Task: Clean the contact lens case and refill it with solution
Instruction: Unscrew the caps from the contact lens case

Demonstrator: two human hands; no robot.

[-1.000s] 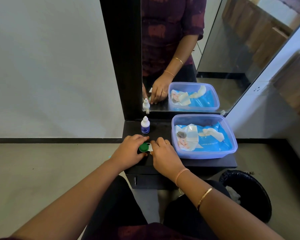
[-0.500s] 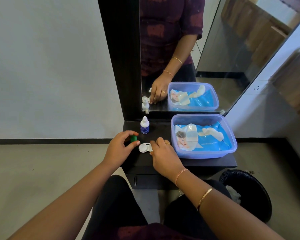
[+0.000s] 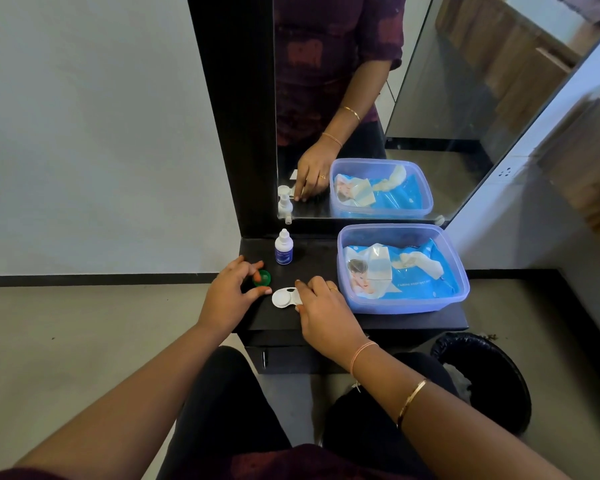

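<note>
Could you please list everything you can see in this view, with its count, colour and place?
contact lens case: one, white, front of the shelf, left well uncapped.
green cap: one, green, left of the case, in the left hand's fingers.
solution bottle: one, white with blue label, upright behind the cap.
tub: one, translucent bluish, right side of the shelf.
wipes pack: one, blue, inside the tub.
shelf: one, black, below the mirror.
mirror: one, black-framed, behind the shelf.
bin: one, black, floor at right.
left hand: one, holds the green cap.
right hand: one, pinches the case's right half.
</note>
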